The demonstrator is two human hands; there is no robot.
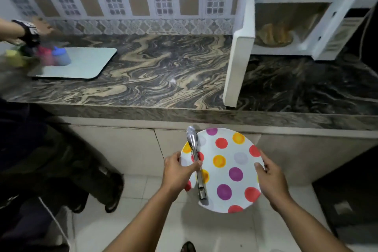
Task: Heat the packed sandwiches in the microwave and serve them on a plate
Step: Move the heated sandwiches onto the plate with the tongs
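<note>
In the head view, both hands hold one dotted plate (pixel 225 168) in front of the counter (pixel 155 80), over the floor. The left hand (pixel 178 172) grips the left rim, and its thumb presses one pair of metal tongs (pixel 195 161) against the plate. The right hand (pixel 270 178) grasps the right rim with the thumb on top. The microwave (pixel 302 26) stands on the counter at the right, with its door (pixel 237 63) swung open. Inside lie the sandwiches (pixel 274 33), on the turntable; they are blurred and I cannot count them, it seems two or more. I think they will be hot, soft and light, so it is better to take them with the tongs at the middle, gently, so as not to squash them. The plate looks stiff and smooth, maybe fragile, and the tongs may slide on it. At the far left one other person's hand (pixel 41 26) reaches above a board (pixel 88 63) near some small colored containers (pixel 55 57), blurred.
</note>
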